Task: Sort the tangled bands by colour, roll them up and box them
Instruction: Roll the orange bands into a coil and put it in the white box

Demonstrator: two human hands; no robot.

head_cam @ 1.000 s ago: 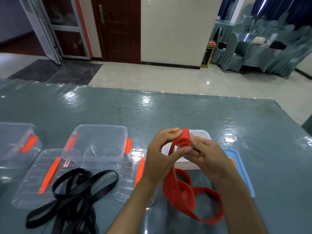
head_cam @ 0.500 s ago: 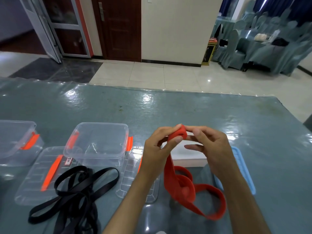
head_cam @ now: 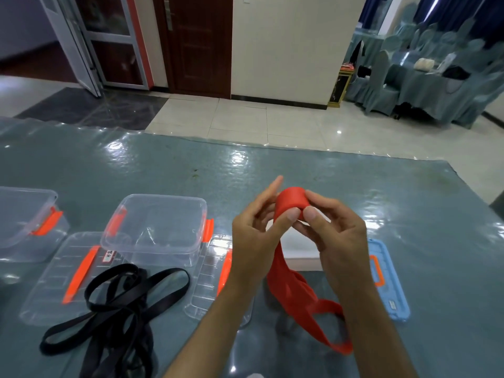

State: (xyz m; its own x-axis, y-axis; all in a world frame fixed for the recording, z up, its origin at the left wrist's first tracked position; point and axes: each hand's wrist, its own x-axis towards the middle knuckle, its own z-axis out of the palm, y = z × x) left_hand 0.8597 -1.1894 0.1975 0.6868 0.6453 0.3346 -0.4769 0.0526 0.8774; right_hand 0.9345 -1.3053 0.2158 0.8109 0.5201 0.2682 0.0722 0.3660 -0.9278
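The flat red elastic band (head_cam: 293, 285) is pinched at its rolled end by left hand (head_cam: 255, 236) and right hand (head_cam: 334, 233). Each turn should be kept tight and its edges aligned.

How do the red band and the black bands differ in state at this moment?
The red band is held by both hands, the left hand and right hand pinching its rolled end; the black bands lie untouched on the table. The red one is partly rolled, its tail hanging loose; the black ones are a tangled heap, unrolled. Both are flat straps, and neither is boxed yet.
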